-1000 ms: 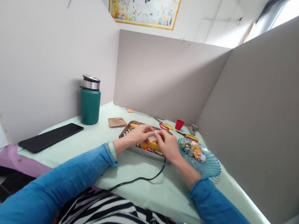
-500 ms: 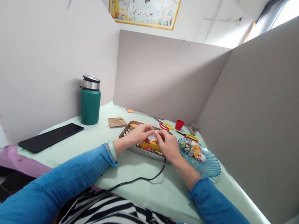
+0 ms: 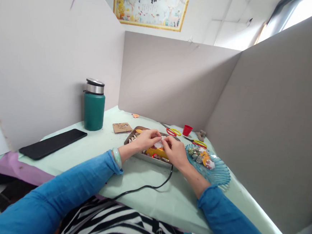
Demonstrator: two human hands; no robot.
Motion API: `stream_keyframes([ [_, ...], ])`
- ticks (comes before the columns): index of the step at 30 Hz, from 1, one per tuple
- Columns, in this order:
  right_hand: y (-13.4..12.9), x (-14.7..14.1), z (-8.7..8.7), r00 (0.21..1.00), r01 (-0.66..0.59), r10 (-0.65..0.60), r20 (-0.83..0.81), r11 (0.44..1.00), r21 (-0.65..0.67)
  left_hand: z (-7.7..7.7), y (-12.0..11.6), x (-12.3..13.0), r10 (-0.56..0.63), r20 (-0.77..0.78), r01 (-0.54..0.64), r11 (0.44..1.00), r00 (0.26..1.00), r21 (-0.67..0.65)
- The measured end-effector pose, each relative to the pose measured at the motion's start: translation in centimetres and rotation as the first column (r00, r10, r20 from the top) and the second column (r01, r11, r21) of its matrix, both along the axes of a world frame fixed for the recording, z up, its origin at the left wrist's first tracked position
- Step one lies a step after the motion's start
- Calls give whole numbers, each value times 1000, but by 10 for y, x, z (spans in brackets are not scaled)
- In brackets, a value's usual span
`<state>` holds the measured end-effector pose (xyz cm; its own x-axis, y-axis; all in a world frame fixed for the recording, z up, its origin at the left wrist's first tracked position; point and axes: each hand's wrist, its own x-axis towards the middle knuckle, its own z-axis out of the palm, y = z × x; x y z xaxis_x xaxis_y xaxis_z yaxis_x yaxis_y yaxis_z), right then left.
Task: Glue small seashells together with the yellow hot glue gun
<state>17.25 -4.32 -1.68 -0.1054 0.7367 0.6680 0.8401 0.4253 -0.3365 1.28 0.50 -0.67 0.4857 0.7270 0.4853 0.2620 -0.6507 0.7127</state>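
Over a metal tray (image 3: 152,160) of small shell-like pieces, my left hand (image 3: 148,139) and my right hand (image 3: 174,150) meet fingertip to fingertip. The fingers of both are pinched together around something small that I cannot make out. Just beneath them a white round piece (image 3: 158,144) shows, partly hidden. A yellow tool (image 3: 157,153) with a small red light lies across the tray under my hands. A black cord (image 3: 150,186) runs from the tray's right side toward my body.
Right of the tray is a blue glass plate (image 3: 220,171) of decorated pieces. Behind stand two pairs of scissors (image 3: 173,131) and a red cup (image 3: 187,130). At left are a cardboard square (image 3: 122,127), a green bottle (image 3: 93,111) and a black phone (image 3: 53,143). Grey partitions enclose the table.
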Motion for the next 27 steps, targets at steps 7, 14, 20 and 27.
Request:
stream_keyframes([
  [7, -1, 0, 1, 1000, 11, -11, -12, 1000, 6, -1, 1, 0, -29, -9, 29, 999, 1000, -35],
  [14, 0, 1, 1, 1000, 11, -11, -18, 1000, 3, -3, 2, -1, -48, 0, 48, 997, 999, -59],
  [20, 1, 1, 0, 1000, 13, -13, 1, 1000, 1, -3, 1, -1, -45, 13, 46, 998, 999, -46],
  [27, 1, 1, 0, 1000, 17, -17, 9, 1000, 6, -1, 1, 0, -10, -10, 10, 1000, 1000, -17],
])
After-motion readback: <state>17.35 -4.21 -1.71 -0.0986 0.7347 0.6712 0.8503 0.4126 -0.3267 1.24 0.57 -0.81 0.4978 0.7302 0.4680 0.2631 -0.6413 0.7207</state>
